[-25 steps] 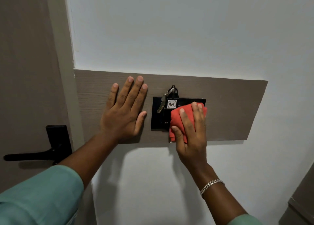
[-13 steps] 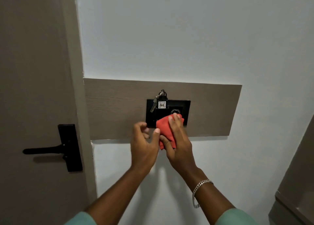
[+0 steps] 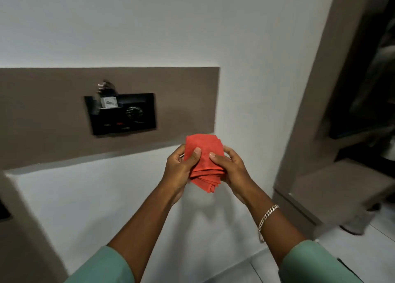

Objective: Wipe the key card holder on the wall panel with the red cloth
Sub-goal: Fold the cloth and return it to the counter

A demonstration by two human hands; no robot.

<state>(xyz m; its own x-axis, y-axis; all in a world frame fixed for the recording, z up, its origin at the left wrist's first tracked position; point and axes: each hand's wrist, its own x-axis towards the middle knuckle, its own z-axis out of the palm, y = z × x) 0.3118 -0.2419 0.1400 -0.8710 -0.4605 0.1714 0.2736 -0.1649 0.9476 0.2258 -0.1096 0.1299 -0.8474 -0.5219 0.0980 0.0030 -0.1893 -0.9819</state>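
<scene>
Hands: left hand (image 3: 179, 171) and right hand (image 3: 232, 171) are both gripping the folded red cloth (image 3: 204, 161), well apart from the black key card holder (image 3: 121, 114) on the brown wood-grain wall panel (image 3: 181, 103). Wiping is looking finished or paused; cloth is being refolded.

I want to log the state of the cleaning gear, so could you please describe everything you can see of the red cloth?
The red cloth is folded into a thick pad, its stacked edges fanning out at the lower end. It looks like soft, slightly napped fabric in an even orange-red. It is held in the air in front of the white wall, below and to the right of the black key card holder, not touching it. The left hand and right hand hold its sides, thumbs pressed on its front.
</scene>
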